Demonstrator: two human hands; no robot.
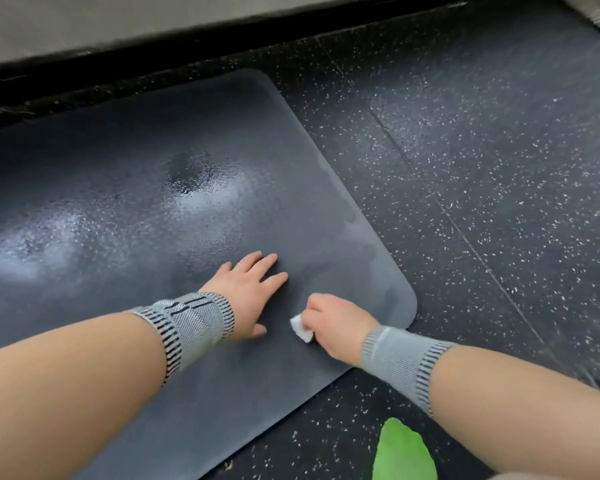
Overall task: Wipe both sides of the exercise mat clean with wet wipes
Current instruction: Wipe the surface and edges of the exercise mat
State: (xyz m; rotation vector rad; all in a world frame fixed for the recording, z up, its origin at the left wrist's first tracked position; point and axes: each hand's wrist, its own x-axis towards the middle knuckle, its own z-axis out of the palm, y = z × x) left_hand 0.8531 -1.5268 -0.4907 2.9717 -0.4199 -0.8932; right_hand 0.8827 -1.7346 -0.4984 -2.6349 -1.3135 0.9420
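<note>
A: Wiping the upper face, near corner. Mat lies flat on the speckled floor, far edge close to the black skirting.

B: Hands?

A: Right hand clenched round a small wadded white wipe, pressing it to the mat just inside the rounded corner. Left hand released, fingers flat on the mat beside it, likely pinning the mat down.

B: Progress?

A: Wet sheen across the middle and left; patchy damp marks toward the right edge. My judgement: this face is mostly covered, the near strip left.

B: Next?

A: Probably strokes along the near edge, then a flip for the underside. The wipe looks small and used; a fresh one may be needed. None in view.

B: Anything else?

A: Grey wrist supports on both arms. Green leaf low right, clear of the mat.
</note>
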